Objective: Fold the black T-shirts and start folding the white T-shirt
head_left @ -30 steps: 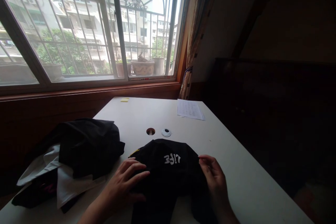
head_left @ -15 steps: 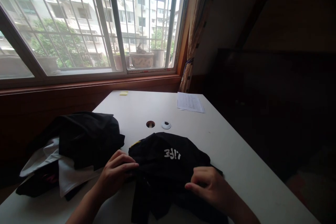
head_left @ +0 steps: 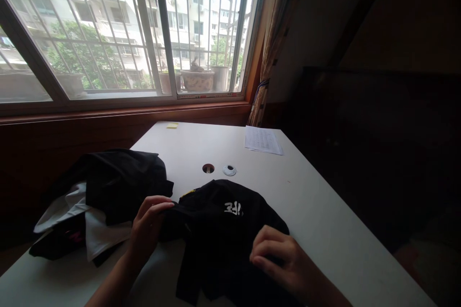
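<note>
Two hands flank one black garment in the lower middle of the frame

At the left of the frame, a pile of black and white clothes [head_left: 124, 177] lies on the white table [head_left: 324, 230]. Just right of it, the left hand [head_left: 146, 228] has its fingertips closed together on the left edge of the black garment [head_left: 212, 235], whose bulk lies to the right of that hand. The left hand is the nearer to this edge. The cloth is bunched, so its long axis is uncertain; it seems to run from the center toward the bottom edge, where loose flaps point. Its white lettering [head_left: 234, 208] runs roughly across the frame. At lower right, the right hand [head_left: 279, 254] is over the garment's right side, fingers curled inward; whether they pinch cloth cannot be told. The garment lies to its left and beneath it.
</note>
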`<state>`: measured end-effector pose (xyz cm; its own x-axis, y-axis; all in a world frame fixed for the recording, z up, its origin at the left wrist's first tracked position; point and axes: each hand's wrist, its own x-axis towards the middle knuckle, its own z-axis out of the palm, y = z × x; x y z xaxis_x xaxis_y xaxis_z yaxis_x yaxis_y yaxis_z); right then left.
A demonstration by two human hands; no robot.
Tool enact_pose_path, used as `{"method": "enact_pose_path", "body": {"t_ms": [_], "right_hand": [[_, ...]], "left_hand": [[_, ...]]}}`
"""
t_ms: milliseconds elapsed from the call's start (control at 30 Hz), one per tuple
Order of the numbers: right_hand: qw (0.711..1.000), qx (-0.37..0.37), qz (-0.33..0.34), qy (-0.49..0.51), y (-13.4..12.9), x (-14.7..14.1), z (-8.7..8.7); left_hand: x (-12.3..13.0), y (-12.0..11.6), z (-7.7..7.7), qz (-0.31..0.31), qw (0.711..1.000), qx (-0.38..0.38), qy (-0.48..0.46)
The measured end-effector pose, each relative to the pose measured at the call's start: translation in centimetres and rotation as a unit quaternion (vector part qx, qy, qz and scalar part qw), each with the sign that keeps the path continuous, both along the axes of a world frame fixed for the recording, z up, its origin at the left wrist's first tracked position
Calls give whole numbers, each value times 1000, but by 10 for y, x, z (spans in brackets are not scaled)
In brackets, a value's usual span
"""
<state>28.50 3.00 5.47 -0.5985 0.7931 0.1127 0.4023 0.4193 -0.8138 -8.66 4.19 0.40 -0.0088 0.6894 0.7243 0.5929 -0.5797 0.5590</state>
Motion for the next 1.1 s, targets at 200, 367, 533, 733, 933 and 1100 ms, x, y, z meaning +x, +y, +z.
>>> {"method": "enact_pose_path", "body": {"t_ms": [200, 367, 533, 733, 933, 1100], "right_hand": [[995, 60, -9, -79, 16, -25, -13], [986, 17, 93, -137, 6, -47, -24], [977, -20, 191, -94, -4, -61, -30], [984, 82, 154, -32, 31, -63, -14], [974, 216, 33, -65, 94, -72, -18], [952, 244, 84, -163, 119, -83, -54]], "left_hand": [[4, 4, -6, 6, 995, -46, -83], [9, 12, -10, 9, 983, -114, -144], [9, 21, -20, 6, 971, -168, -171], [9, 24, -22, 0, 972, -180, -150], [8, 23, -22, -17, 974, -169, -150], [5, 25, -25, -34, 975, -162, -147]]}}
